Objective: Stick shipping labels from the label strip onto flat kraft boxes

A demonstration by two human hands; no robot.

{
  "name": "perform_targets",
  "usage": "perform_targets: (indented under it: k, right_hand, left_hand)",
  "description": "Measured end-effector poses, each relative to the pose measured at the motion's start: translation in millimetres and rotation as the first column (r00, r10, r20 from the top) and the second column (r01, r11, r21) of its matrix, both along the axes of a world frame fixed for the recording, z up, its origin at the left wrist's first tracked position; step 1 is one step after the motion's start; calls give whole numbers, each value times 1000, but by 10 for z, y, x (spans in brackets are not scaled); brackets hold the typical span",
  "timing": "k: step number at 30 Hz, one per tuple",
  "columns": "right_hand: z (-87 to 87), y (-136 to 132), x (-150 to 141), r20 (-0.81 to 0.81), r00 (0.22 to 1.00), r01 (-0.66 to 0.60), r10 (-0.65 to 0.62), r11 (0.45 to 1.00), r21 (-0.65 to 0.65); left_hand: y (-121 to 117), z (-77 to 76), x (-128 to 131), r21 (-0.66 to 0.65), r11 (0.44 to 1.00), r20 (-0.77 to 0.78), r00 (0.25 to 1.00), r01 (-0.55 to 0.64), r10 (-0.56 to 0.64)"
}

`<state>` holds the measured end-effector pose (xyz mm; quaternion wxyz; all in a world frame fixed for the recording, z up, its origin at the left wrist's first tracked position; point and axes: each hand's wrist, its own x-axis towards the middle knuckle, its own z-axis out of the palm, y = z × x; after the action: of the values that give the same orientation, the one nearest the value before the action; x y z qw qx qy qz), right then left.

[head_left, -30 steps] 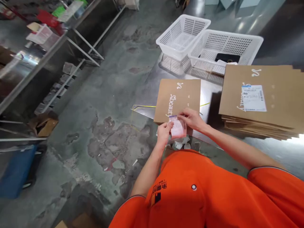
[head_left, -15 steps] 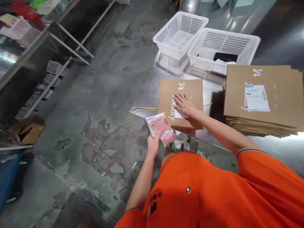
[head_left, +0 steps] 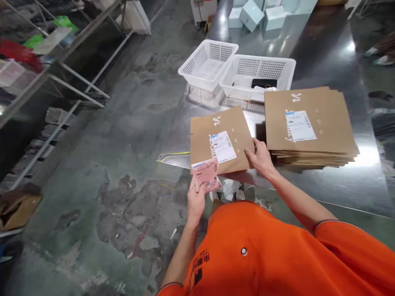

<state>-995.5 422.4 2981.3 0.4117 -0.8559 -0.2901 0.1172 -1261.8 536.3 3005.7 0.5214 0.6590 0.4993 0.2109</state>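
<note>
My left hand (head_left: 196, 199) is shut on a pink and white sheet of labels (head_left: 205, 174), held just below the near edge of a kraft mailer (head_left: 203, 144). A white shipping label (head_left: 222, 146) is stuck on that mailer, beside its white lettering. My right hand (head_left: 261, 158) rests with fingers apart at the mailer's right edge. To the right of that hand stands a tall stack of kraft mailers (head_left: 308, 127), its top one also labelled.
Two white perforated plastic baskets (head_left: 207, 63) (head_left: 257, 68) stand beyond the mailers on a steel table (head_left: 361, 90), one holding a black item (head_left: 263, 83). Crumpled white paper (head_left: 228, 190) lies near my body. Metal shelving (head_left: 55, 53) runs along the left, above a concrete floor.
The white label now shows uncovered on the mailer, as my right hand has moved from its middle to its right edge. My left hand still holds the sheet. The view has swung, bringing more of the far table in.
</note>
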Motion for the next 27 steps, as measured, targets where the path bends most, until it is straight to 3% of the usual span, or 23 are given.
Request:
perform_targets:
  k: [3, 5, 6, 8, 10, 12, 13, 14, 16, 17, 18, 20, 22, 24, 27]
  right_hand:
    - [249, -480, 437, -56, 996, 81, -68, 957, 278]
    - [356, -963, 921, -43, 987, 161, -155, 938, 308]
    - [391, -1206, 1175, -22, 979, 201, -203, 943, 266]
    - [450, -1583, 1583, 63, 953, 293, -295, 955, 46]
    - [526, -1692, 1712, 229, 929, 323, -292, 940, -109]
    - [633, -1494, 1502, 325, 936, 165, -133, 984, -71]
    - [690, -1305, 1295, 318, 948, -27, 25, 1000, 4]
    - [742, -1084, 1052, 205, 959, -217, 198, 973, 79]
    - [803, -628, 556, 16, 798, -594, 603, 782, 188]
    - [803, -431, 343, -21, 730, -666, 683, 718, 201]
    - [782, -271, 166, -51, 690, -701, 722, 684, 200]
    - [697, -71, -82, -88, 701, -686, 707, 704, 185]
    - [595, 0, -242, -117, 720, -659, 684, 727, 192]
    - [514, 14, -370, -134, 696, -676, 705, 707, 210]
    - [416, 71, -511, -105, 720, -653, 686, 721, 231]
  left_hand:
    - [-128, 88, 168, -234, 972, 103, 993, -25, 50]
    - [-215, 123, 279, -366, 929, 129, 992, 55, -8]
    - [-256, 129, 323, -412, 905, 130, 990, 103, -54]
    - [-328, 119, 386, -461, 868, 119, 982, 185, -146]
    - [-387, 93, 431, -466, 853, 104, 972, 234, -210]
    - [-434, 64, 470, -469, 842, 92, 963, 266, -253]
    - [-454, 54, 486, -471, 837, 83, 959, 278, -272]
    - [-471, 47, 498, -473, 831, 75, 953, 293, -293]
    - [-489, 52, 495, -484, 819, 49, 944, 308, -325]
    - [-490, 70, 480, -492, 812, 43, 941, 312, -336]
    - [-484, 101, 457, -501, 803, 55, 938, 321, -341]
    - [-455, 200, 409, -486, 803, 134, 938, 344, -321]
    - [-409, 323, 394, -385, 867, 222, 944, 315, -244]
    - [-343, 413, 434, -244, 951, 234, 963, 192, -134]
    - [-202, 373, 533, -142, 989, 196, 981, 35, -6]
